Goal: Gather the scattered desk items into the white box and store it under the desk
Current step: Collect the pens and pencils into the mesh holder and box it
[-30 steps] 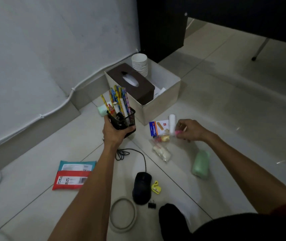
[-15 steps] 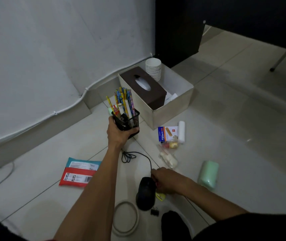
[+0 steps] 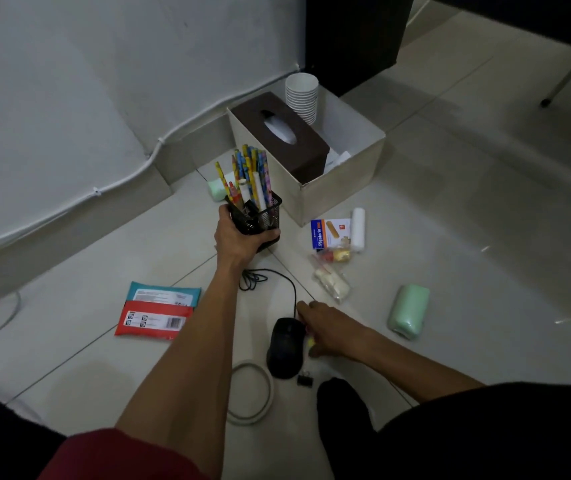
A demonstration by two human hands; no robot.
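Left hand point(image 3: 239, 237): fingers wrapped around the black mesh pen holder point(image 3: 261, 220), gripping it from the side.
Pen holder: mouth upward, a little tilted; the pencils point(image 3: 251, 174) point up and away, toward the wall. It is just beside the near-left side of the white box point(image 3: 341, 190).
White box: stands on the floor tiles near the wall, open side up.
Inside the box: a brown tissue box point(image 3: 284, 136) lies along the left wall with its slot facing up, and a stack of paper cups point(image 3: 302, 95) stands at the far corner.
Right hand point(image 3: 325, 332): palm down, well apart from the left hand, touching the right side of the black mouse point(image 3: 286, 344). Its fingers bend over a small yellow thing point(image 3: 311, 342); I cannot tell whether they grip it.
Mouse: long axis runs toward the box, cable end on the far side.
Floor: plaster box point(image 3: 331, 232), green pouch point(image 3: 409, 311).
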